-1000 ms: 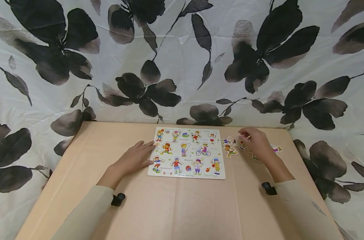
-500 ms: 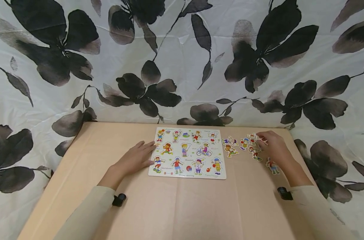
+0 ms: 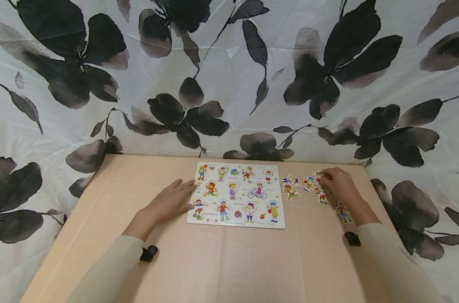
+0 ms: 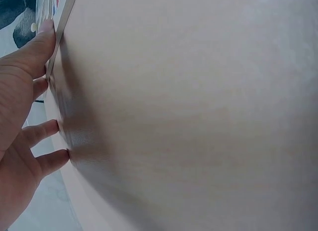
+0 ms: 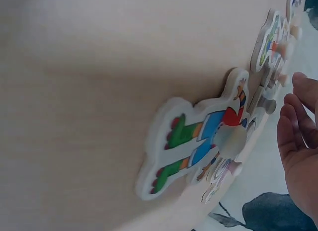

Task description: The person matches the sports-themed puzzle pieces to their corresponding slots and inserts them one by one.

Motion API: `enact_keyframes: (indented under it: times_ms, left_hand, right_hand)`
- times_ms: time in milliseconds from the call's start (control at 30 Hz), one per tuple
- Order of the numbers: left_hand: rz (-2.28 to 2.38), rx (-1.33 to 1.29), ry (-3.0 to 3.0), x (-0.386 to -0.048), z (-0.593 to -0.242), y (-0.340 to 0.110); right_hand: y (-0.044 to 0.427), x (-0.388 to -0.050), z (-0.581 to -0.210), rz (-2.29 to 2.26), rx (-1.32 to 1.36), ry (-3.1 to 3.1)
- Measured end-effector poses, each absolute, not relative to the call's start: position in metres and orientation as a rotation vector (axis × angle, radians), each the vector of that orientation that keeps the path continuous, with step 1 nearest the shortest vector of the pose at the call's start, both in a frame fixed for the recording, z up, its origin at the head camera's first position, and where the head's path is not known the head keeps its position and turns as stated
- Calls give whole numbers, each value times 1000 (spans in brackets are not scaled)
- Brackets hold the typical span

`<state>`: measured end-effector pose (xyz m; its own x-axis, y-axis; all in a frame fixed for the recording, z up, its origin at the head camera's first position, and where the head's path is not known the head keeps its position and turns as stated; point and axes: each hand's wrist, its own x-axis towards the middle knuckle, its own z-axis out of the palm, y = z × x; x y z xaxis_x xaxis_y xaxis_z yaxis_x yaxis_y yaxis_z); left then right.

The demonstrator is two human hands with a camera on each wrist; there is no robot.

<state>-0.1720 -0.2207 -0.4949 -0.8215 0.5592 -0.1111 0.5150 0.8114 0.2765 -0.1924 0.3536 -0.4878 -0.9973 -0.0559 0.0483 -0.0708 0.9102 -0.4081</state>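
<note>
A white puzzle board [image 3: 221, 194] printed with children playing sports lies flat on the table. My left hand [image 3: 168, 203] rests at its left edge, fingers spread and thumb touching the rim [image 4: 63, 17] in the left wrist view. Right of the board lie several loose cut-out figure pieces, among them a running figure [image 3: 291, 192]. Over the farther pieces hovers my right hand [image 3: 342, 190], thumb and fingers loosely bent, with nothing seen between them. A figure piece with green skates [image 5: 181, 146] and a round knob lies below it in the right wrist view. Some pieces are partly hidden by that hand.
The light wood-coloured table [image 3: 252, 261] ends at its back edge just behind the board. A white cloth with dark flowers [image 3: 229, 84] hangs behind and drapes along both sides. Each wrist carries a small black camera [image 3: 149, 253].
My right hand moved right across the pieces, uncovering several of them, then shifted slightly back left. My left hand and the board stayed in place.
</note>
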Motion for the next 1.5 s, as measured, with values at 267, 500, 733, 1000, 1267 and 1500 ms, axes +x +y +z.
enact_keyframes:
  times_ms: [267,500,733,1000,1267,1500]
  left_hand:
    - [353,824,2808,-170,-496,-221]
    - [370,848,2813,-170,-493,-220]
    - [351,862,2811,-170,-493,-221]
    - [343,845,2806,-172,-493,-220]
    - [340,829,2809,-172,-494,-222]
    - [343,862,2815,-172,-495,-221]
  right_hand:
    - [346,-207,-489,533,93,-3155]
    - [345,-211,-490,532,54,-3182]
    - [345,-211,-489,565,65,-3154]
    - [343,-207,-481,610,78,-3109]
    - [317,-204,-474,663,158,-3044]
    - [287,-207,-473,653,208,-3046]
